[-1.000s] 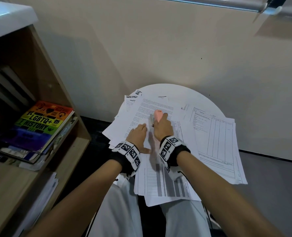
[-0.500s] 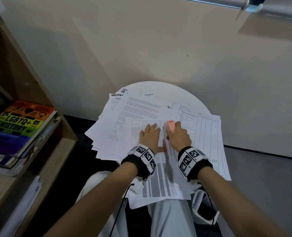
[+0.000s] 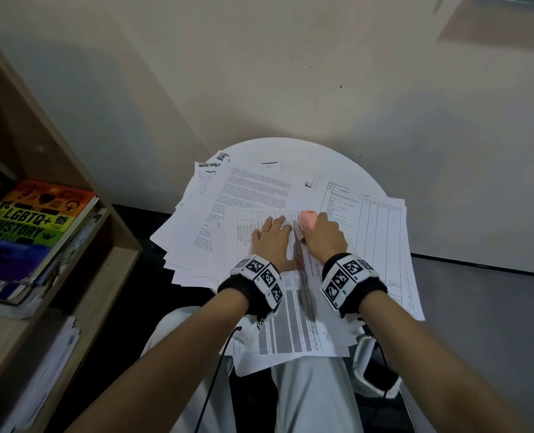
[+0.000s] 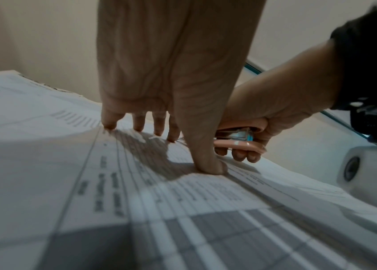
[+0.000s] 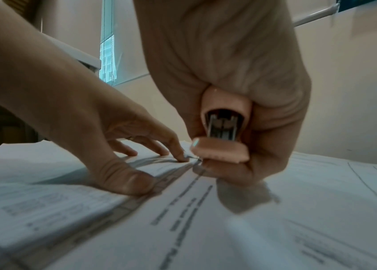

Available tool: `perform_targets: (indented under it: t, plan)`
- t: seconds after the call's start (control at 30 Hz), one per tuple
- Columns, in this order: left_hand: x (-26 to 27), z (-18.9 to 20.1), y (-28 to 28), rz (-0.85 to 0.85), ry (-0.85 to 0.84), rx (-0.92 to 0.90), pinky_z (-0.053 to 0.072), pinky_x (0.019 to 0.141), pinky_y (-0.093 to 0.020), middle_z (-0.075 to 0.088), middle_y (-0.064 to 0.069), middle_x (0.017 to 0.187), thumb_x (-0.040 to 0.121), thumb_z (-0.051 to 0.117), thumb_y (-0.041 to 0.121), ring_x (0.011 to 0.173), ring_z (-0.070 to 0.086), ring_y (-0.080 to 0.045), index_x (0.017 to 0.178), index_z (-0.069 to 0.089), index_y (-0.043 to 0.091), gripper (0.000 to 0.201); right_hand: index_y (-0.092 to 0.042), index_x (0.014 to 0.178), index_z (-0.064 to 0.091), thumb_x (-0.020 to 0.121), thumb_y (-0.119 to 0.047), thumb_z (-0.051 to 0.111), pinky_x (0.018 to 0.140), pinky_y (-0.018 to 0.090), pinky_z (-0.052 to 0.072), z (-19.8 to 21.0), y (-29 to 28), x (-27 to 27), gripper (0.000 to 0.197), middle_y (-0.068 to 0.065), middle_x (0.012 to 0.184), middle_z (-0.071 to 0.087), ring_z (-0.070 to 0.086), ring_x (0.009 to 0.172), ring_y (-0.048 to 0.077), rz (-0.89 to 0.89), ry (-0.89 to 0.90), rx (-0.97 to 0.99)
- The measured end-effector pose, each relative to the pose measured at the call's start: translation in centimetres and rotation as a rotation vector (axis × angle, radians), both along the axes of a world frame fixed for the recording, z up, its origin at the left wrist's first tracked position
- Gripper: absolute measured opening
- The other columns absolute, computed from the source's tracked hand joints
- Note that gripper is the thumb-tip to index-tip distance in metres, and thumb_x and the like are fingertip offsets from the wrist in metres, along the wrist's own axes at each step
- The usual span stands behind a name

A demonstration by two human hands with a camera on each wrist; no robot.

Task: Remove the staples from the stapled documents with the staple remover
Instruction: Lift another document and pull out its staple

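Observation:
A printed table document [image 3: 290, 326] lies on top of a paper pile on the round white table [image 3: 290, 151]. My left hand [image 3: 272, 237] presses flat on it with spread fingers [image 4: 141, 124] and thumb [image 5: 127, 179]. Just right of it, my right hand [image 3: 323, 235] grips a pink staple remover [image 3: 307, 219], also seen as the pink staple remover [image 5: 224, 138] [image 4: 240, 135] with metal inner parts, its far end down at the document's top edge beside the left index fingertip. The staple itself is not clearly visible.
More loose sheets [image 3: 250, 189] fan out left and back on the table; another table sheet [image 3: 378, 232] lies right. A wooden shelf [image 3: 72, 276] with a rainbow book [image 3: 31, 226] stands at left. A cream wall [image 3: 290, 73] rises behind. My lap sits below the table.
The head view has shifted, so shelf and table sit differently in frame. Both hands moved from the text sheet toward the right onto the table document, where they stay close together at its top edge.

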State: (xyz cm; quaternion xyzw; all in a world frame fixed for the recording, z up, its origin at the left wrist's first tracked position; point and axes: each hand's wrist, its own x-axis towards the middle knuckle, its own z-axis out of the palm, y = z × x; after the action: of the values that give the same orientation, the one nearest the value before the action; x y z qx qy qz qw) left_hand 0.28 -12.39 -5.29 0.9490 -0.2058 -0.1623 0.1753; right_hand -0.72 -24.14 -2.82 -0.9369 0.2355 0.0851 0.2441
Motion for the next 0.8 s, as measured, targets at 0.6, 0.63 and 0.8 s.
perform_targets:
  t: [0.6,0.63,0.8]
  plan:
    - [-0.2,0.3,0.1,0.017,0.008,-0.021,0.009,0.119,-0.049,0.009,0.000,0.160,0.075,0.075,0.034,0.149,0.003,-0.022,0.143,0.029,0.012,0.085,-0.007,0.136,0.033,0.099,-0.029,0.042,0.087,0.041,0.044,-0.5,1.9,0.3,0.044,0.019,0.129,0.052,0.054,0.114,0.037,-0.074,-0.063,0.043]
    - [-0.2,0.3,0.1,0.018,0.009,-0.022,0.009,0.119,-0.049,0.009,0.000,0.160,0.075,0.075,0.033,0.149,0.003,-0.022,0.143,0.029,0.012,0.085,-0.008,0.136,0.033,0.099,-0.027,0.042,0.085,0.041,0.044,-0.7,2.0,0.4,0.043,0.018,0.128,0.053,0.055,0.112,0.037,-0.061,-0.086,0.027]
    - [-0.1,0.2,0.0,0.004,0.006,0.007,0.010,0.119,-0.052,0.008,-0.002,0.160,0.074,0.075,0.038,0.148,0.003,-0.024,0.143,0.028,0.010,0.088,-0.010,0.135,0.034,0.098,-0.020,0.045,0.075,0.039,0.041,-1.3,1.8,0.3,0.040,0.016,0.122,0.053,0.057,0.103,0.036,0.026,-0.159,-0.059]
